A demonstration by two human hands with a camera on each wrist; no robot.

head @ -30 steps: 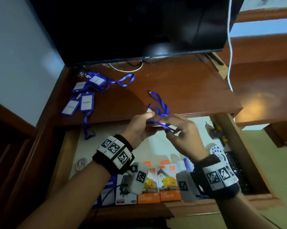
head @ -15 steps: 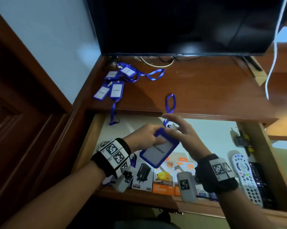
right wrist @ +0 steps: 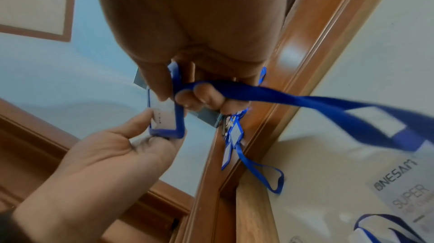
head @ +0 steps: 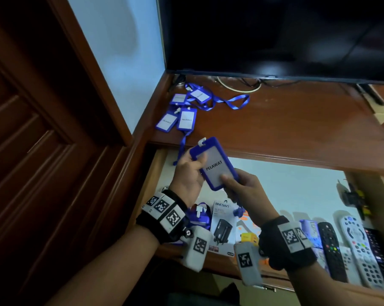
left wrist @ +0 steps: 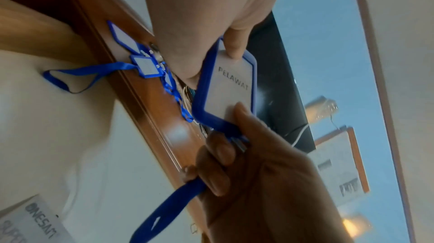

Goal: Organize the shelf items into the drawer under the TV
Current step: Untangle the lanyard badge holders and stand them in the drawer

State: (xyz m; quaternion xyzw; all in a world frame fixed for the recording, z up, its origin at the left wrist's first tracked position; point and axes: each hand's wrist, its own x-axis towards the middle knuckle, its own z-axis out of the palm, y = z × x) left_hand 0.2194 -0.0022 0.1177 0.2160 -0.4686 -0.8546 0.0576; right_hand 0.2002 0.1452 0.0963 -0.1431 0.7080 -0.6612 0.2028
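Observation:
A blue badge holder [head: 212,163] with a white card reading PELAWAT is held over the open drawer [head: 297,180]. My left hand [head: 194,167] pinches its upper end, thumb on the card face. My right hand [head: 235,184] pinches the lower end with the thumb, and its curled fingers grip the holder's blue lanyard [right wrist: 305,102], which trails out below them [left wrist: 169,208]. Several more blue badge holders [head: 182,115] with tangled lanyards lie at the shelf's back left, one strap hanging over the shelf edge.
The black TV [head: 275,34] stands at the back of the wooden shelf [head: 297,129]. In the drawer lie charger boxes [head: 223,228], another badge holder [head: 199,215] and several remotes [head: 359,246] at the right. A dark wooden door [head: 31,151] stands to the left.
The lanyard loop that stood above the hands is now gathered into my right hand. The badge holder has turned face up between both hands. The head view has swung left.

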